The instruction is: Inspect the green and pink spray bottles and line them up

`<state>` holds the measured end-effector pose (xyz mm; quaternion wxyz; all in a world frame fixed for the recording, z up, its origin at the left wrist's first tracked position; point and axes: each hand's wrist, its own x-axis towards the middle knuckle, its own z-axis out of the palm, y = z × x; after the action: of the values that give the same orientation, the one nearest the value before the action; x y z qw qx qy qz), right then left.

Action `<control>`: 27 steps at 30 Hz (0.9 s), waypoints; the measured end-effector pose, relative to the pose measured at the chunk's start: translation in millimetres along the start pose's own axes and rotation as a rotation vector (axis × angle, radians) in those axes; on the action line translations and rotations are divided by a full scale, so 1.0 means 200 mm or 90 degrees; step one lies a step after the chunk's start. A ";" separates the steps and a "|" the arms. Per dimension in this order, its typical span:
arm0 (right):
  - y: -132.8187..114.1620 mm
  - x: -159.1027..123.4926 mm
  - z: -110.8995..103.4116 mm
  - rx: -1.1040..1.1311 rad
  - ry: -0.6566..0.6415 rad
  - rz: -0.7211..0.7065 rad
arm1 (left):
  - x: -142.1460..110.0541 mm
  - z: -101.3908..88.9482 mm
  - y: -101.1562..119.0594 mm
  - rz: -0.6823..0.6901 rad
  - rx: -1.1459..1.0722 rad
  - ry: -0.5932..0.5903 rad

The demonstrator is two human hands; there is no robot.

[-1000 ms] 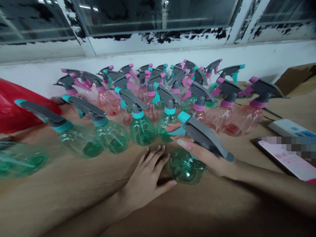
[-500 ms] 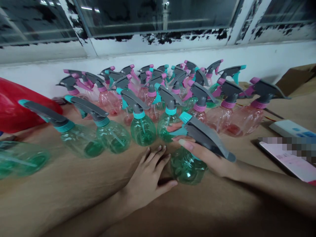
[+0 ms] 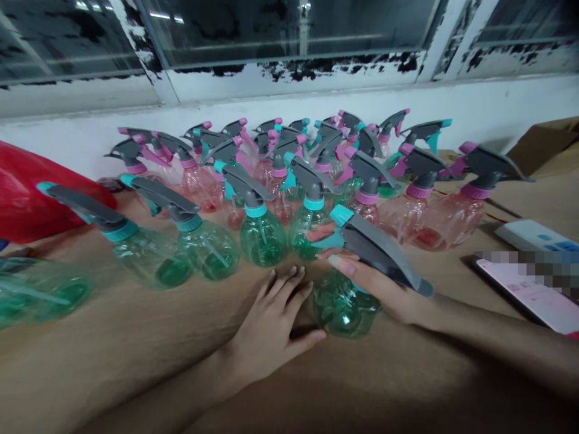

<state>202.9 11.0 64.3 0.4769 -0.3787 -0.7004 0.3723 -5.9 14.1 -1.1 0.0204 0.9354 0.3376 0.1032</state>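
Note:
A green spray bottle (image 3: 344, 307) with a grey and teal trigger head (image 3: 380, 250) stands on the brown table (image 3: 113, 349) in front of me. My right hand (image 3: 380, 283) is wrapped round its neck under the trigger head. Flat on the table just left of the bottle lies my left hand (image 3: 271, 325), fingers stretched out, thumb touching the bottle's base. Behind stand several green bottles (image 3: 262, 232) and several pink bottles (image 3: 447, 214) with the same trigger heads.
A red plastic bag (image 3: 31, 193) lies at the left. At the right edge lie a phone (image 3: 529, 295) and a white device (image 3: 534, 235), with a cardboard box (image 3: 547, 141) behind. A white wall and window frame close the back.

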 end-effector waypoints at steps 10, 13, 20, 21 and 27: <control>0.00 0.01 0.00 -0.039 0.011 -0.005 | -0.01 0.00 0.00 0.000 0.001 -0.001; 0.00 0.01 0.00 -0.031 0.009 0.008 | 0.00 0.00 0.00 0.001 0.003 -0.002; 0.00 0.00 0.00 -0.041 0.016 0.006 | 0.00 0.00 0.00 0.000 0.016 -0.006; 0.00 0.00 0.00 -0.039 0.015 0.002 | 0.00 0.00 0.00 0.000 0.015 -0.007; -0.01 0.01 0.00 -0.041 0.007 -0.003 | 0.00 -0.01 0.00 -0.003 0.009 -0.010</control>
<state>203.3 11.6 66.0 0.4688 -0.3944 -0.7103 0.3466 -5.4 13.5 0.4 0.0165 0.9355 0.3401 0.0938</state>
